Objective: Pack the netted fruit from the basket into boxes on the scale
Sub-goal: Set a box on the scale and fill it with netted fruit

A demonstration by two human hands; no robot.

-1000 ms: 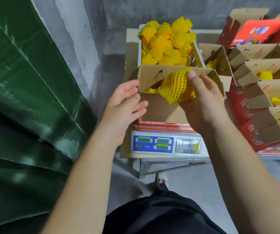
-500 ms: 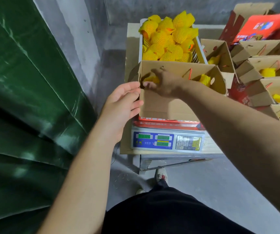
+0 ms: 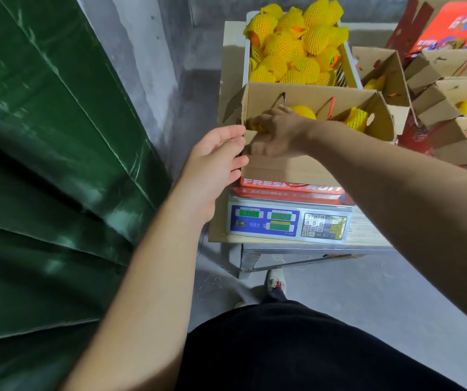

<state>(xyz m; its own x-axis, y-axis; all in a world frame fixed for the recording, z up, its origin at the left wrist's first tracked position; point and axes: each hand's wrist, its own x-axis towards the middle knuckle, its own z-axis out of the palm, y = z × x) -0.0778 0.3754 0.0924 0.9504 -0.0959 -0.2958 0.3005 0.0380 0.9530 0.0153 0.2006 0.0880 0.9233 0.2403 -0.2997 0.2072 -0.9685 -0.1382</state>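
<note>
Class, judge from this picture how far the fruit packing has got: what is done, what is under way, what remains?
Done: several side boxes already hold netted fruit. Under way: in the box on the scale, the right hand sets a fruit in its left corner while the left hand steadies the wall. Left: the basket is heaped.
</note>
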